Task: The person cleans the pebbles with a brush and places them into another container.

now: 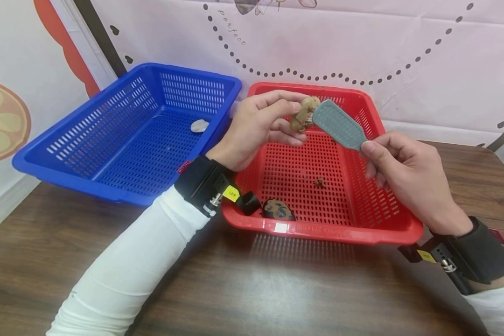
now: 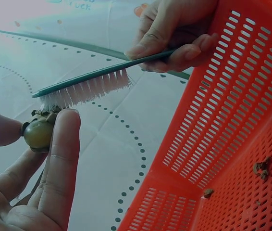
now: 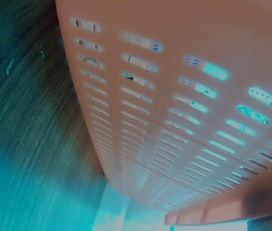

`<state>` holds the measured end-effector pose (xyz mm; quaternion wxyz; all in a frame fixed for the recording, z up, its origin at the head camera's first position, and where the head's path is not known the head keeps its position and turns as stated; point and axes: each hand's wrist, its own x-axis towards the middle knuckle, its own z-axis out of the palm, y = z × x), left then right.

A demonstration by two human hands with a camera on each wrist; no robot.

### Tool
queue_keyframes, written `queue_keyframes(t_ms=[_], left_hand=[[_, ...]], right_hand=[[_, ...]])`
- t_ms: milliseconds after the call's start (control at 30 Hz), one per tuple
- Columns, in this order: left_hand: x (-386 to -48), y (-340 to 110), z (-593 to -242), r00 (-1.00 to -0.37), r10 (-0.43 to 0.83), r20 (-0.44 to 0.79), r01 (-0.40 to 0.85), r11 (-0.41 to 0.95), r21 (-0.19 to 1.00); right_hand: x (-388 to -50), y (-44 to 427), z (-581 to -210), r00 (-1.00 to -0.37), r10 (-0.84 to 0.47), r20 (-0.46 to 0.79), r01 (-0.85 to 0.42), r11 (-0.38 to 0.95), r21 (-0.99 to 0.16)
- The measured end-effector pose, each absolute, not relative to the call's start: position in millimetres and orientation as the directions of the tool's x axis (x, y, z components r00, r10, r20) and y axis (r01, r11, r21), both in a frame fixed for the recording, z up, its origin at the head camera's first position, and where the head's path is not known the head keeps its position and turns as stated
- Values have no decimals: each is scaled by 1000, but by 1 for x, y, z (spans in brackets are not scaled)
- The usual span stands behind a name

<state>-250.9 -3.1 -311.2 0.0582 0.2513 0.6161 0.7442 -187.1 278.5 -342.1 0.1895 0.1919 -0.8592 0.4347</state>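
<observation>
My left hand [image 1: 258, 123] holds a smooth yellowish-brown stone [image 1: 299, 122] between thumb and fingertips, above the red basket [image 1: 319, 232]. Brown crumbly dirt clings to the stone's top in the left wrist view. With thumb and curled fingers, my right hand [image 1: 416, 179] grips the handle of a grey-green brush [image 1: 340, 125]. Its pale bristles [image 2: 97, 86] point down, and those at the far end touch the dirty top of the stone [image 2: 39, 134]. The right wrist view shows neither the hand nor the brush, only the basket's wall [image 3: 150, 115].
In the red basket, a dark stone [image 1: 278, 210] with a brown patch lies near the front wall, and small dirt bits [image 1: 319, 182] lie on the bottom. On the left stands a blue basket [image 1: 88, 189] holding a white stone [image 1: 199, 125]. Both baskets stand on a wooden table [image 1: 273, 289].
</observation>
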Motion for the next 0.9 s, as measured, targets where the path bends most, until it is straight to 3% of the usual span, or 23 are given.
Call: queue_keyframes(t_ms=[900], left_hand=[[-252,-4,-311,-847,437,302,219,-232,948]], right_hand=[[-188,279,-345,-860,-104,500,-470,544,-695]])
